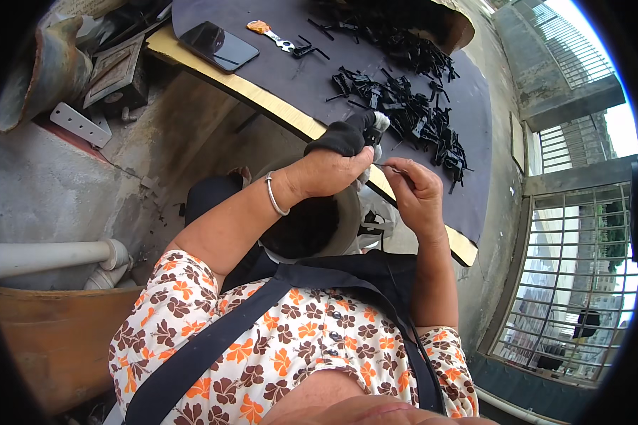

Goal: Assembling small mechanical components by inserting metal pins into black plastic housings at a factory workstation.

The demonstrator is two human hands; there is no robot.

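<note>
My left hand (327, 172) is closed just off the table's near edge, its fingers partly covered by a black cloth wrap (339, 139) and greyish-white fabric at the tips. Between those fingers sits a small black part (373, 134), mostly hidden. On its right, my right hand (420, 190) pinches a thin dark rod (384, 166) between thumb and forefinger. The rod points at the left fingertips. Beyond both hands, a heap of similar black plastic parts (422, 113) lies on the grey table mat (290, 88).
A phone (218, 47) and a metal tool with an orange handle (271, 35) lie at the mat's far left. Under my forearms stands a pale bucket (347, 219) with dark contents. A white pipe (46, 261) runs along the left. A barred window (567, 276) is at right.
</note>
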